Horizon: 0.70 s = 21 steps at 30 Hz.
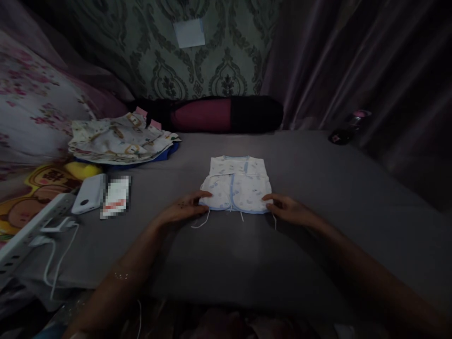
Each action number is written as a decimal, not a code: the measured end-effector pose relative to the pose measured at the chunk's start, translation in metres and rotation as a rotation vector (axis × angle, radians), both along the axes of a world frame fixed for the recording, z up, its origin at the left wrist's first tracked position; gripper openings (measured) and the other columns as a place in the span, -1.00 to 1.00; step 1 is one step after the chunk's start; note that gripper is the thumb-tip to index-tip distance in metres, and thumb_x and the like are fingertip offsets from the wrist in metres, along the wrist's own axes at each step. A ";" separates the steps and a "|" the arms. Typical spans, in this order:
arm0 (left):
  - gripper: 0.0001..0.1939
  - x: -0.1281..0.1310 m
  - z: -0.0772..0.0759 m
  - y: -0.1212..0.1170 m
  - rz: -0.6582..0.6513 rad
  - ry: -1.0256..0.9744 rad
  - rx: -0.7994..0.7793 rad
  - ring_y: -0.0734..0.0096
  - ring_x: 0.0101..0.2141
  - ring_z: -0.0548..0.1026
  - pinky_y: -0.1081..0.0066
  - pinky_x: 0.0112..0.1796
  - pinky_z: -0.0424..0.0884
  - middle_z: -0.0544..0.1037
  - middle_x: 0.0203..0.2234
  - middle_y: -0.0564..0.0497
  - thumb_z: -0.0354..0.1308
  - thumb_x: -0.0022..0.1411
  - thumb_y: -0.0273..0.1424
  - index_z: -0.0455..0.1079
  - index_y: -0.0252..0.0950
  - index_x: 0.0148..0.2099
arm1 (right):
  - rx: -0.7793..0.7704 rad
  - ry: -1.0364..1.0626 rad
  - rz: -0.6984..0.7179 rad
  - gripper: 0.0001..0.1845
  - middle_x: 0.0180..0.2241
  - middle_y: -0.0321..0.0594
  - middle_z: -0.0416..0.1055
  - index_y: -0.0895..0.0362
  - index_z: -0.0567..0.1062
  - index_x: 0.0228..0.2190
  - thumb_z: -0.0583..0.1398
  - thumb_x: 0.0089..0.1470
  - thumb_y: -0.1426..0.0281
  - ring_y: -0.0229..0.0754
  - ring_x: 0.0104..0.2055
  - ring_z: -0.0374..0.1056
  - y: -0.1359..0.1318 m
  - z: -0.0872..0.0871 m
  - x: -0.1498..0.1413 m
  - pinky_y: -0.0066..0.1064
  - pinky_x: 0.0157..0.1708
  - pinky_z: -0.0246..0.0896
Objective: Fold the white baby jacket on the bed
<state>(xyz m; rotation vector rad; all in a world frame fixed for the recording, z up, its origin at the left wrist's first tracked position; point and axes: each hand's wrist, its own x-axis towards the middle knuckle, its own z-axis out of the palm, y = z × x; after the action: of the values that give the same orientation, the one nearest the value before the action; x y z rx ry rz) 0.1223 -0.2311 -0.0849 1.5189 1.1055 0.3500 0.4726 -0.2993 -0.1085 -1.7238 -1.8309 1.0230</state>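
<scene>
A small white baby shirt (pixel 247 190) with pale blue prints and blue edging lies flat on the grey bed surface (pixel 226 263). It is folded, with the neckline at the far side and thin white ties trailing from its near hem. My left hand (pixel 183 207) pinches the lower left corner of the shirt between thumb and fingers. At the lower right corner, my right hand (pixel 291 209) grips the fabric the same way.
Left stands a stack of printed cloths (pixel 123 139). Nearer are a white power bank (pixel 89 193), a blurred-out card or phone (pixel 116 197) and a power strip (pixel 31 230) with cords. A dark red and black bolster (pixel 201 115) lines the wall; a bottle (pixel 348 129) stands back right.
</scene>
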 end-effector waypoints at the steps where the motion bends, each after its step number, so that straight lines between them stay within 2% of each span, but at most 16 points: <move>1: -0.38 -0.003 0.003 -0.001 -0.039 0.026 0.029 0.44 -0.44 0.42 0.48 -0.45 0.31 0.45 -0.43 0.07 0.24 0.04 -0.30 0.32 -0.24 0.18 | -0.022 0.010 0.030 -0.58 -0.59 -0.39 0.30 0.15 0.47 -0.02 0.13 0.08 0.32 -0.31 -0.59 0.22 -0.004 0.003 0.001 -0.51 -0.60 0.09; 5: -0.39 -0.009 0.001 0.003 -0.115 0.122 0.235 0.44 -0.45 0.37 0.47 -0.42 0.29 0.44 -0.42 0.08 0.14 0.03 -0.42 0.32 -0.22 0.19 | -0.015 -0.072 0.096 -0.41 -0.53 -0.37 0.38 0.07 0.39 0.11 0.11 0.00 0.48 -0.29 -0.55 0.27 -0.013 0.010 0.004 -0.52 -0.57 0.12; 9: -0.56 -0.009 -0.020 0.015 -0.136 0.164 0.539 0.34 -0.26 0.43 0.37 -0.20 0.35 0.48 -0.20 -0.04 0.05 0.14 -0.43 0.42 -0.22 0.08 | 0.214 -0.328 0.059 -0.53 -0.24 -0.25 0.51 -0.04 0.47 0.01 0.09 0.08 0.50 -0.20 -0.29 0.42 -0.012 0.006 0.000 -0.47 -0.39 0.24; 12: -0.64 -0.010 -0.036 0.026 -0.166 0.262 0.760 0.27 -0.18 0.40 0.30 -0.12 0.34 0.44 -0.21 -0.07 0.07 0.15 -0.45 0.49 -0.22 -0.01 | 0.392 -0.561 0.051 -0.56 -0.07 -0.12 0.46 0.00 0.53 -0.08 0.09 0.06 0.57 -0.10 -0.13 0.41 -0.009 0.001 -0.005 -0.37 -0.25 0.29; 14: -0.64 -0.009 -0.041 0.032 -0.194 0.307 0.895 0.23 -0.12 0.37 0.25 -0.07 0.31 0.42 -0.14 -0.10 0.09 0.14 -0.48 0.51 -0.19 -0.02 | 0.504 -0.665 0.069 -0.53 0.01 -0.02 0.41 0.06 0.56 -0.10 0.09 -0.01 0.63 -0.01 -0.04 0.38 -0.005 -0.002 -0.007 -0.23 -0.13 0.29; 16: -0.59 -0.007 -0.041 0.037 -0.253 0.332 0.987 0.16 0.01 0.31 0.20 0.00 0.26 0.38 0.02 -0.11 0.08 0.11 -0.54 0.51 -0.15 -0.01 | 0.577 -0.662 0.145 -0.43 0.14 0.00 0.32 0.09 0.53 -0.04 0.09 -0.08 0.68 0.06 0.11 0.29 0.000 -0.007 -0.006 -0.11 0.01 0.23; 18: -0.55 -0.003 -0.037 0.041 -0.286 0.371 1.033 0.10 0.09 0.24 0.15 0.04 0.21 0.33 0.12 -0.10 0.06 0.09 -0.58 0.52 -0.13 -0.01 | 0.584 -0.556 0.241 -0.31 0.20 -0.08 0.29 0.10 0.46 0.06 0.06 -0.12 0.70 0.01 0.22 0.20 0.006 -0.014 -0.003 -0.08 0.15 0.13; 21: -0.67 0.005 -0.031 0.047 -0.168 0.448 1.077 0.03 0.02 0.24 0.10 0.00 0.19 0.32 0.10 -0.15 0.11 0.13 -0.49 0.57 -0.15 -0.10 | 0.492 -0.365 0.246 -0.31 0.12 -0.18 0.41 0.09 0.45 0.09 0.03 -0.08 0.69 -0.13 0.20 0.26 0.018 -0.019 0.000 -0.19 0.22 0.09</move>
<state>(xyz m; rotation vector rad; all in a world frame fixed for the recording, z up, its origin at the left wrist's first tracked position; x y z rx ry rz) 0.1276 -0.1840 -0.1155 2.7253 1.1707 0.5488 0.4727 -0.2815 -0.1280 -1.4692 -2.3231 0.2914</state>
